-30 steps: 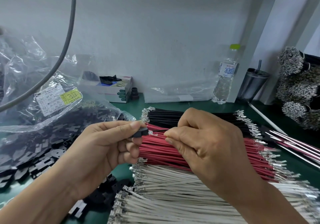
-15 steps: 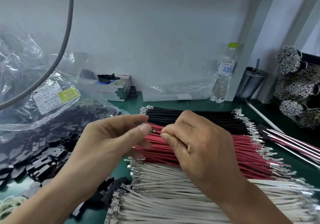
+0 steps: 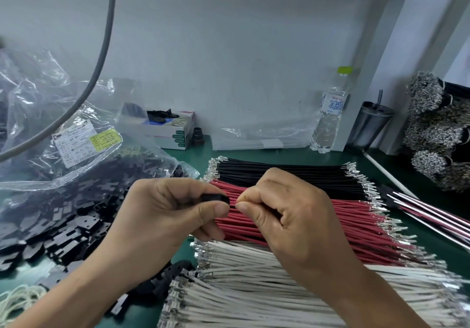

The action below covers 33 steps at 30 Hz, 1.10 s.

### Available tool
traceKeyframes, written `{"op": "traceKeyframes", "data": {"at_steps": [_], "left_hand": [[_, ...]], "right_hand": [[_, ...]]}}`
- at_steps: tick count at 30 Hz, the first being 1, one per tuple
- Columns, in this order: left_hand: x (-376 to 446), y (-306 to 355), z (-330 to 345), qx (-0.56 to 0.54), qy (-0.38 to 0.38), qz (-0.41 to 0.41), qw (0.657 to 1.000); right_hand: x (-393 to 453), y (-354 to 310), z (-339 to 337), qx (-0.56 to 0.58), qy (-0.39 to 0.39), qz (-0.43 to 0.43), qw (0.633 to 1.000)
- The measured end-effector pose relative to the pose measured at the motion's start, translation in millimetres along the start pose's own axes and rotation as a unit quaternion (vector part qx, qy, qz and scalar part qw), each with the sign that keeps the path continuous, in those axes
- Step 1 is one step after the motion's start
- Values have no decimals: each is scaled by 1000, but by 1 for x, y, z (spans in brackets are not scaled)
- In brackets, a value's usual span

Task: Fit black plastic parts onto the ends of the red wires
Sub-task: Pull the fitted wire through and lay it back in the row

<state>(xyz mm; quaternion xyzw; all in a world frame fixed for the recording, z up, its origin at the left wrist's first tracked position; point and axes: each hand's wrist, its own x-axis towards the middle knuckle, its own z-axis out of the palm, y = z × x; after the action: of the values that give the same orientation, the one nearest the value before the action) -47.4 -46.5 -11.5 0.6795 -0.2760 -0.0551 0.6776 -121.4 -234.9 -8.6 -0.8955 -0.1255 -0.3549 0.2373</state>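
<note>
— Black plastic part (image 3: 215, 198): where is it?

— Pinched between thumb and forefinger of the left hand (image 3: 162, 216), at the centre of the view. Its right end sits just at the fingertips (image 3: 243, 207) of the right hand (image 3: 290, 221).

— What is the right hand doing?

— Its fingers are curled and its thumb and forefinger are pressed together, tips touching the part. A wire end between them would be hidden, so I cannot tell what they pinch.

— And the red wires (image 3: 343, 222)?

— They lie in a flat bundle directly under both hands, running out toward 3 o'clock, with metal terminals at the ends. Black wires (image 3: 279, 172) lie alongside toward 12 o'clock, white wires (image 3: 254, 289) toward 6 o'clock.

— What crowds the hands?

— At 9 o'clock, a loose heap of black parts (image 3: 58, 228) spills from a clear bag (image 3: 38, 114) with a yellow-and-white label. More of them lie under the left wrist at 7 o'clock.

— Farther out?

— At 11 o'clock a small carton (image 3: 173, 132); at 1 o'clock a water bottle (image 3: 329, 116) and a steel tumbler (image 3: 370, 124); at 3 o'clock, bundles of wire with silver ends (image 3: 437, 129). A grey cable (image 3: 101, 55) hangs across the upper left. All stands on a green bench (image 3: 198, 155).
</note>
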Motion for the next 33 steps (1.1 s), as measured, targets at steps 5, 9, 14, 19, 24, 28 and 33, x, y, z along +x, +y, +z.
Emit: {"op": "traceKeyframes", "data": {"at_steps": [5, 9, 14, 19, 24, 28, 33], "left_hand": [[2, -3, -3, 31, 4, 10, 999], [5, -4, -10, 33, 45, 20, 998], [7, -7, -10, 38, 32, 18, 999], [8, -8, -11, 29, 36, 21, 999], [9, -11, -11, 36, 43, 18, 998], [10, -13, -12, 27, 49, 13, 998], [10, -14, -11, 26, 49, 8, 998]], "right_hand": [[4, -1, -19, -105, 4, -7, 994], [-5, -10, -22, -82, -78, -8, 994], [-15, -15, -6, -70, -244, 36, 966], [-15, -15, -6, -65, -236, 48, 968], [-15, -21, -1, -69, -237, 43, 968], [-15, -21, -7, -75, -223, 49, 971], [-16, -23, -1, -133, -252, 10, 958]]}}
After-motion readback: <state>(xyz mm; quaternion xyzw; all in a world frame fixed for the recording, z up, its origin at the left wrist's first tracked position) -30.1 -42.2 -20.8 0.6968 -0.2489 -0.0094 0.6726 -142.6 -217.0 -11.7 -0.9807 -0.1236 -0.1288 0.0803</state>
